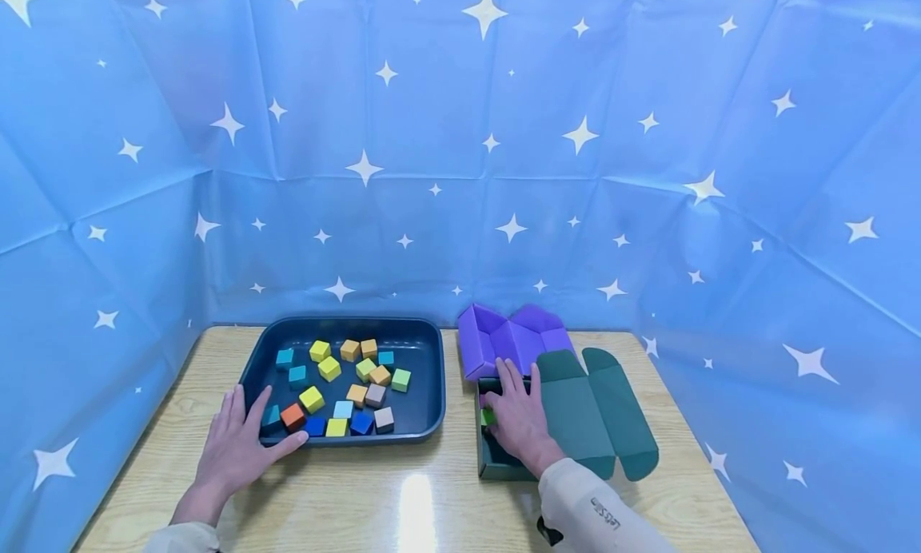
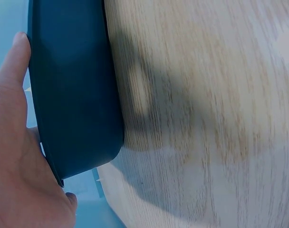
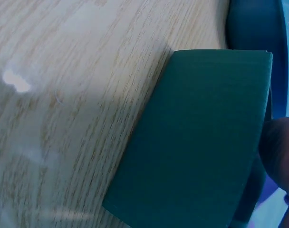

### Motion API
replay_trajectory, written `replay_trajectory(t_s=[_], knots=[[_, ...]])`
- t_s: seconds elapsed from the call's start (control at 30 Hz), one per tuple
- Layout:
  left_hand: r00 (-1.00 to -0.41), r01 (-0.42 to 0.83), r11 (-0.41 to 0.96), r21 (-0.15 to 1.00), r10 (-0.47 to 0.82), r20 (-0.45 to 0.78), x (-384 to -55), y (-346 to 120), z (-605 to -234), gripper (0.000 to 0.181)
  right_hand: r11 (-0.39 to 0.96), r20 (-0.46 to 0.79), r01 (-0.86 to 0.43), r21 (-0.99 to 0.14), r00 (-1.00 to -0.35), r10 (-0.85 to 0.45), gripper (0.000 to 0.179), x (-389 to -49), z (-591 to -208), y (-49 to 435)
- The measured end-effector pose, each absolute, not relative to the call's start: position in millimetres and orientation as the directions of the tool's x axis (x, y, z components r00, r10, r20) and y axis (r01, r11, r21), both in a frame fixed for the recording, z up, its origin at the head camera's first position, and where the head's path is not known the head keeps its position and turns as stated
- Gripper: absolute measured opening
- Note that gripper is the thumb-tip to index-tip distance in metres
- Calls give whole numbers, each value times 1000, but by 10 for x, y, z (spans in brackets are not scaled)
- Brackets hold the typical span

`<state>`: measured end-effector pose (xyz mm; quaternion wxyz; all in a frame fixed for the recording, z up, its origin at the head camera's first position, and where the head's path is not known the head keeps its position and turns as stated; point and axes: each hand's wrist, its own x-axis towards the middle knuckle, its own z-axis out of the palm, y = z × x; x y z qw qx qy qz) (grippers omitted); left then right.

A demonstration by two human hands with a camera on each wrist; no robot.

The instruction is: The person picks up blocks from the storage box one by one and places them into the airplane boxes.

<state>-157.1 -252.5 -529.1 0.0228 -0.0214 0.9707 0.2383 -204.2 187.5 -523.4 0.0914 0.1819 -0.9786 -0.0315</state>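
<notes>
the left hand rests on the tray's near left corner, fingers spread. coloured blocks lie scattered inside the tray. right of the tray stand an open purple box and, nearer, an open green box; the right hand is over the latter, fingers spread, thumb beside a green block within.

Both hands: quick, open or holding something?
Left hand: open, touching the dark tray.
Right hand: at the green box; cannot tell, its grip is partly hidden.

Starry blue cloth behind wooden table
</notes>
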Motion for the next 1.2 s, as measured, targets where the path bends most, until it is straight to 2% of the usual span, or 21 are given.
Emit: replay_trajectory(t_s=[0.17, 0.5, 0.83, 1.2], knots=[[-998, -52, 888, 458, -31, -54, -1572, -2521, -5286, 117, 937, 187, -341, 79, -918, -350, 33, -2040, -5177, 1891], [-998, -49, 886, 460, -29, -49, -1577, -2525, -5287, 117, 932, 320, -361, -4, -884, -341, 23, -2092, -4857, 1734], [-998, -55, 881, 470, -33, -54, -1570, -2529, -5299, 117, 919, 145, -390, 64, -907, -395, 34, -2184, -4766, 1003], [-998, -52, 886, 462, -35, -45, -1574, -2530, -5313, 117, 865, 56, -489, 108, -866, -497, 37, -2260, -4819, 530]])
